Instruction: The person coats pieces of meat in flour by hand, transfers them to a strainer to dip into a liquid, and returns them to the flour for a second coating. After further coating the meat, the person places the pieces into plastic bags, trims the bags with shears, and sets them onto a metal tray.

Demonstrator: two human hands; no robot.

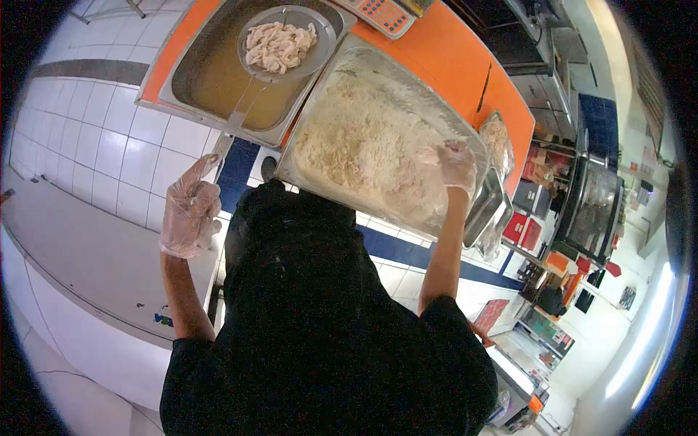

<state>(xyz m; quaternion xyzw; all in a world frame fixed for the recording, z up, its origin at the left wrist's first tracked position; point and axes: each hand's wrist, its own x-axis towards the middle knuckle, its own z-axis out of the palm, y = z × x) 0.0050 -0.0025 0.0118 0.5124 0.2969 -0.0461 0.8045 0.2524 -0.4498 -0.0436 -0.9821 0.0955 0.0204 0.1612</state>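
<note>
My right hand [456, 166], in a clear glove dusted with flour, is at the right end of a large metal tray [342, 195] of flour [371, 131]. Its fingers are curled down at the flour; what they hold, if anything, is hidden. Clumpy, floury bits lie across the tray. My left hand [190, 211], also gloved, is raised off the tray's left side with its index finger stretched out, close to the handle of a strainer [331, 36]. Pale strips of raw meat [280, 46] lie in that strainer, above a basin [169, 87] of cloudy brownish liquid.
A digital scale [385, 14] stands on the orange table [436, 43] behind the tray. At the right are a plastic bag of pale food [496, 142] and metal pans [486, 207]. A white counter [87, 254] runs along my left.
</note>
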